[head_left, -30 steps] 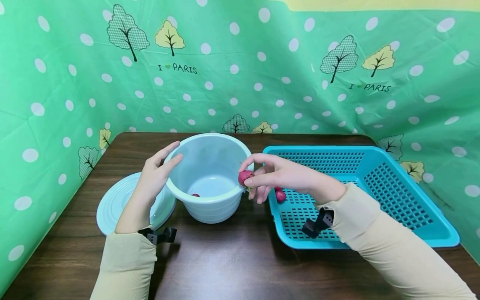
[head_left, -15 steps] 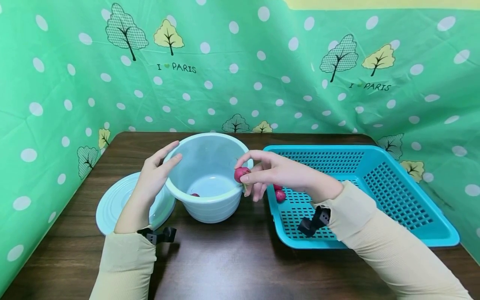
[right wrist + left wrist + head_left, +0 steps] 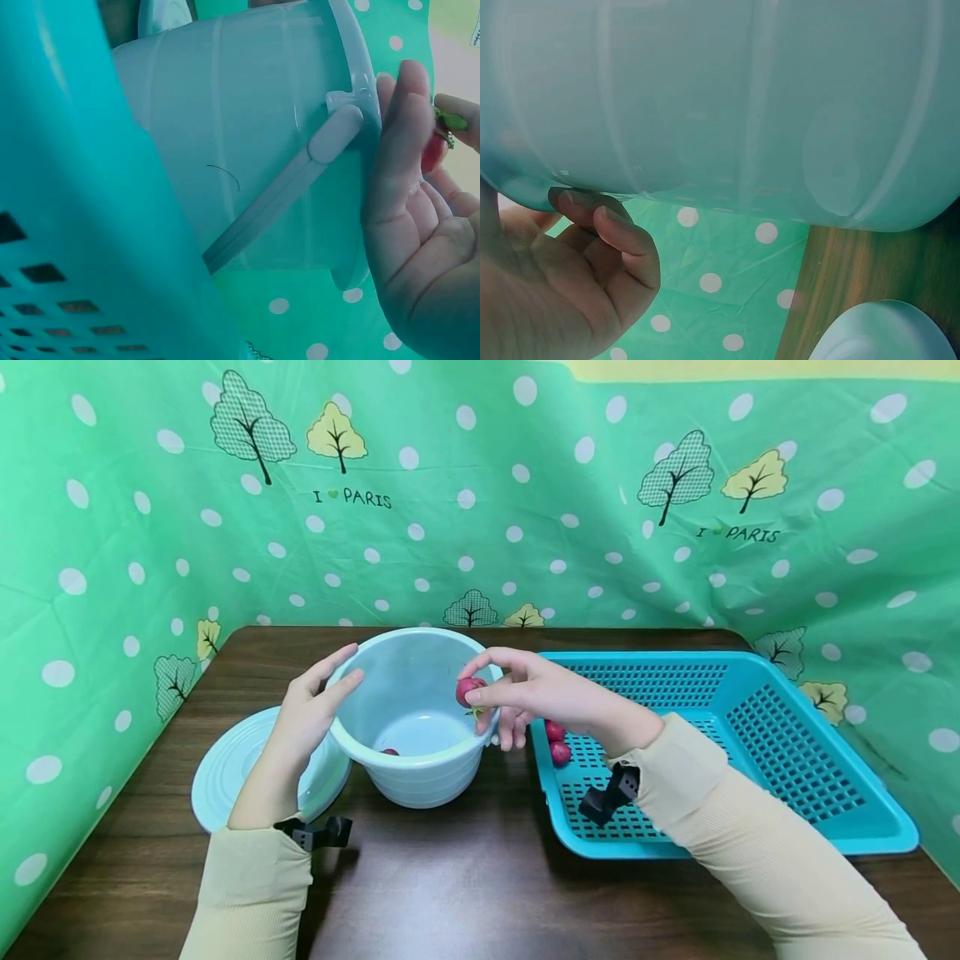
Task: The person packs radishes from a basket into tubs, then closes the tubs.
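A light blue bucket (image 3: 427,781) stands upright on the table with a small red radish (image 3: 389,752) at its bottom. My left hand (image 3: 306,718) holds the bucket's left rim; in the left wrist view its fingers (image 3: 630,255) curl against the outside near the rim. Between thumb and fingertips my right hand (image 3: 536,693) pinches another radish (image 3: 469,691), green stem downward, over the right side of the bucket's mouth. That radish's green stem (image 3: 452,120) shows in the right wrist view, with most of its red body behind the hand.
A blue plastic basket (image 3: 780,760) with slotted walls lies right of the bucket, with red radishes (image 3: 559,752) near its left wall. The round light blue lid (image 3: 232,768) lies left of the bucket. A grey handle (image 3: 270,202) hangs down the bucket's side.
My right hand has moved left and slightly up with the radish, from the bucket's right rim to over its mouth. The left hand and bucket have stayed in place.
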### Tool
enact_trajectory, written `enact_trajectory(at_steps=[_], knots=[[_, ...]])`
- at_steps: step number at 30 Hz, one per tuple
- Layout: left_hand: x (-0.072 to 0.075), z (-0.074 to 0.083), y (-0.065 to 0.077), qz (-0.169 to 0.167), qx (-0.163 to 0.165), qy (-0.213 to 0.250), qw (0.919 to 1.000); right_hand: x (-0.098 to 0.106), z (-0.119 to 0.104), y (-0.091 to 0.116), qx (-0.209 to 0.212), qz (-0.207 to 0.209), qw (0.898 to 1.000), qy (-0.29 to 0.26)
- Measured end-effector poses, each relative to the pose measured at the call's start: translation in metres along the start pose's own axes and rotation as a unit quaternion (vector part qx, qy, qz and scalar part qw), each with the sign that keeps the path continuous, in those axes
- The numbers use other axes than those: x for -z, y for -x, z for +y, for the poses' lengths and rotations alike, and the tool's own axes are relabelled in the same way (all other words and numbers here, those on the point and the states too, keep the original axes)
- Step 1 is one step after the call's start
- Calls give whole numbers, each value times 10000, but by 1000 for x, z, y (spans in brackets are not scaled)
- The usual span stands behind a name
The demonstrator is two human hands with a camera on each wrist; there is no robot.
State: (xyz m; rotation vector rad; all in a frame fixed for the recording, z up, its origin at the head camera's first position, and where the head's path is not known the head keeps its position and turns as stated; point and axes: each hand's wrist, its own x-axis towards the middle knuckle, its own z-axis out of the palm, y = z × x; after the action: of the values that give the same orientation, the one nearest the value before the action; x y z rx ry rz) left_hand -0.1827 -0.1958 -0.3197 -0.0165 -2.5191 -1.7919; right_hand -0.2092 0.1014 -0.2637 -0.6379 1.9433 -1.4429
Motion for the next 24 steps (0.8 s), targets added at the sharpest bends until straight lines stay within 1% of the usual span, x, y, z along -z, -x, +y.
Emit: enact_trajectory(at_steps=[11, 20, 24], knots=[[1, -4, -2, 10, -66, 19, 10000, -1, 1, -4, -34, 112, 9999, 64], [1, -3, -2, -6, -54, 14, 10000, 6, 6, 0, -54, 268, 9995, 171], [0, -3, -2, 2, -57, 22, 10000, 11, 7, 4, 10, 370, 9992, 166]])
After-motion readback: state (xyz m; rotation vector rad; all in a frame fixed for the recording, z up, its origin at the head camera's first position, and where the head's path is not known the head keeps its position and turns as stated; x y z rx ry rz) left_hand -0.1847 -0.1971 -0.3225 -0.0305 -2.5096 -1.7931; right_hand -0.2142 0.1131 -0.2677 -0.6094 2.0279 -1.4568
